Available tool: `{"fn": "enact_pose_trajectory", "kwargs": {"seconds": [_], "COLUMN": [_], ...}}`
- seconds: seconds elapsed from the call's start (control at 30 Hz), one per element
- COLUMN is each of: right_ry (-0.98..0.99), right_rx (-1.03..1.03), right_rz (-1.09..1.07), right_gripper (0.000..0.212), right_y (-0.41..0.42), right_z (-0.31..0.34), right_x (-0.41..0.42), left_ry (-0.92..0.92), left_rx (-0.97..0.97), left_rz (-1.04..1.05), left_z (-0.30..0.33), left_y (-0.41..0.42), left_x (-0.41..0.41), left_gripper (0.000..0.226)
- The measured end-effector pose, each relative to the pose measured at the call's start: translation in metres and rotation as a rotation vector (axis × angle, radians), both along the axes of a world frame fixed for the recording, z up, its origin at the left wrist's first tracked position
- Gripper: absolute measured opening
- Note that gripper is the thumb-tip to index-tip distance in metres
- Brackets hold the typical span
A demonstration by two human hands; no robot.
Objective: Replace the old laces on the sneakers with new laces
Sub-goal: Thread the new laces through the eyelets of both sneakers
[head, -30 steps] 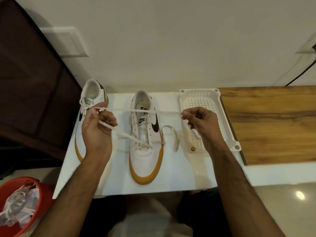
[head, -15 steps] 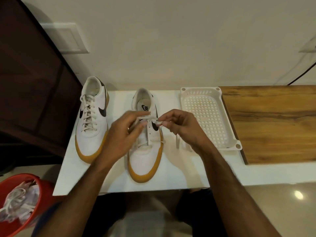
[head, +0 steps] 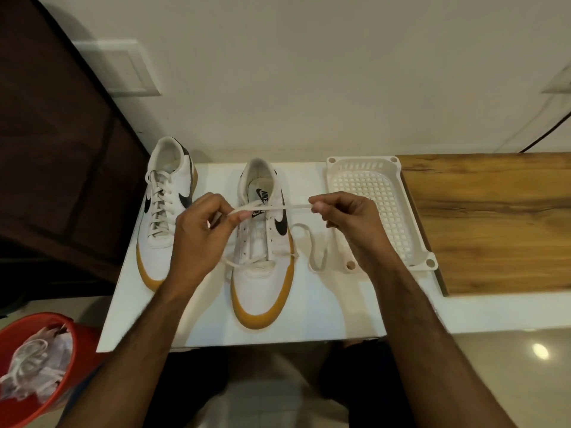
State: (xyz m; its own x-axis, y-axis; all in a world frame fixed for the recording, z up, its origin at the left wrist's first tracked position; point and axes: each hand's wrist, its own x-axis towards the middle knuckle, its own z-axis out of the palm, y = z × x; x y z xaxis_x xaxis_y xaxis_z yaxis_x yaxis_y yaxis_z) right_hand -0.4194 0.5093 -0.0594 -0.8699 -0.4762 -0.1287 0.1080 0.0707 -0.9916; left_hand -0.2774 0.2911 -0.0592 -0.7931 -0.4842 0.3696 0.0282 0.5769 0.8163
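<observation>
Laces (head: pixel 27 362) fill red bucket (head: pixel 66 327); white basket (head: pixel 335 168) holds nothing visible.

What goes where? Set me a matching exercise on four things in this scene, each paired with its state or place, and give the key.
Things:
1. left sneaker
2. right sneaker
3. white plastic basket
4. red bucket

States or places:
A. on the floor at lower left, with white laces inside
B. laced all the way up
C. on the white table beside the wooden top, nothing visible inside
D. lace through the lowest eyelets only, its ends pinched by both hands

Pairs: 1-B, 2-D, 3-C, 4-A
</observation>
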Motion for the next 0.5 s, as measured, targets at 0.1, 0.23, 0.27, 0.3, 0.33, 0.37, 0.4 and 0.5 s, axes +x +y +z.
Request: {"fn": "enact_pose_trajectory", "kwargs": {"seconds": [0.1, 0.23, 0.27, 0.3, 0.33, 0.37, 0.4, 0.5], "right_ry": [-0.107, -0.482, -0.54, -0.577, -0.603, -0.624, -0.644, -0.682], "right_rx": [-0.077, -0.502, -0.572, -0.62, -0.655, -0.686, -0.715, -0.746], "right_rz": [-0.088, -0.271, -0.311, -0.337, -0.351, -0.359, -0.364, -0.364], "right_gripper": [0.017, 0.036, 0.042, 0.046, 0.048, 0.049, 0.049, 0.051], "right_y": [0.002, -0.002, -0.002, -0.001, -0.001, 0.0, 0.0, -0.005], "right_z": [-0.001, 0.004, 0.005, 0.005, 0.004, 0.003, 0.002, 0.001], "right_x": [-0.002, -0.003, -0.004, -0.005, -0.006, -0.006, -0.007, -0.006], "left_ry": [-0.037, -0.066, -0.061, -0.055, -0.052, -0.048, -0.049, -0.144], "left_rx": [0.025, -0.033, -0.042, -0.081, -0.167, -0.271, -0.373, -0.596], "left_rz": [-0.068, -0.295, -0.351, -0.403, -0.446, -0.493, -0.55, -0.714], "left_z": [-0.001, 0.0, 0.001, 0.001, 0.001, -0.002, -0.004, -0.011], "left_y": [-0.003, 0.012, 0.017, 0.023, 0.03, 0.038, 0.047, 0.078], "left_x": [0.003, 0.004, 0.003, 0.001, 0.0, 0.0, 0.001, 0.005], "left_gripper": [0.034, 0.038, 0.037, 0.035, 0.033, 0.03, 0.025, 0.046]}}
